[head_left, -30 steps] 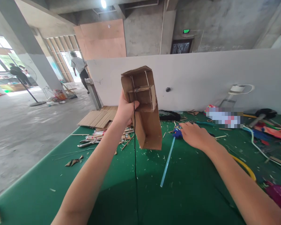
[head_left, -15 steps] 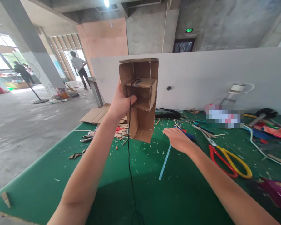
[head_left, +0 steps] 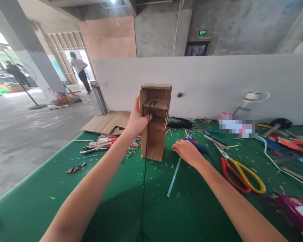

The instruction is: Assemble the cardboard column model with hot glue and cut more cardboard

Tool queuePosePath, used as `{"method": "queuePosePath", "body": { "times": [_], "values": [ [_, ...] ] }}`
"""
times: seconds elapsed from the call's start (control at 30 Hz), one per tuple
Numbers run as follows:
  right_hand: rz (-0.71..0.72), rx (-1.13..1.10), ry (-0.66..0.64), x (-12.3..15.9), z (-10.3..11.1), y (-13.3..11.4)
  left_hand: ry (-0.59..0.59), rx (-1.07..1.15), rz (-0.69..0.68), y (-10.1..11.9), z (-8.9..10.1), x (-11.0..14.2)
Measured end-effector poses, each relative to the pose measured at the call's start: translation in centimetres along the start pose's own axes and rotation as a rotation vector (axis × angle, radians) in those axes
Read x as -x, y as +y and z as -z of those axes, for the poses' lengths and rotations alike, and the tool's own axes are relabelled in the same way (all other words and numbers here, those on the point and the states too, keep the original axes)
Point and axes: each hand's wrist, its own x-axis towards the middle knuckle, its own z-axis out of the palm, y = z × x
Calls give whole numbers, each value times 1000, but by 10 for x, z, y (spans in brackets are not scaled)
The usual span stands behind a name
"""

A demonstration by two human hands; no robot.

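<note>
My left hand (head_left: 139, 120) grips the left side of a tall, narrow cardboard box (head_left: 155, 136), thumb inside its open front. The box stands upright, its base at the table surface, with a shelf (head_left: 159, 104) across the upper part. A black cord (head_left: 145, 174) comes from that shelf and hangs down the front toward me. To the right, my right hand (head_left: 188, 153) is closed over a blue glue gun (head_left: 200, 147), hiding most of its body. A clear glue stick (head_left: 174, 178) sticks out from under this hand toward me.
Red-and-yellow-handled scissors (head_left: 238, 174) lie right of my right hand. Flat cardboard (head_left: 107, 122), pliers (head_left: 94, 149) and wood scraps lie at the left and back. A white partition (head_left: 204, 84) borders the table's (head_left: 111, 201) far side. A person (head_left: 79, 69) stands in the distance.
My left hand has lowered the cardboard box to the table and moved it slightly right. My right hand's fingers, stretched out before, have curled down over the glue gun.
</note>
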Motion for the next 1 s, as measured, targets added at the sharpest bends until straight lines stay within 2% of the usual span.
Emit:
{"method": "queuePosePath", "body": {
  "times": [0.23, 0.47, 0.57, 0.7, 0.83, 0.93, 1.0],
  "values": [
    [-16, 73, 53, 0, -10, -2, -40, -48, -93, -3, -5, 0],
    [-75, 85, 30, 4, -5, -5, -46, -102, -54, -8, -3, 1],
    [-163, 86, 28, 6, 2, -4, -61, -132, -66, -7, 2, 1],
    [-397, 99, 20, 10, 14, 9, -86, -168, -126, -6, 5, 1],
    [-584, 69, -162, 11, 23, 29, -101, -170, -102, -7, 6, 0],
    [-638, 24, -318, 9, 28, 41, -111, -188, -76, -8, 7, -1],
    [-664, 13, -363, 10, 32, 46, -114, -195, -71, -8, 8, -1]
  ]
}}
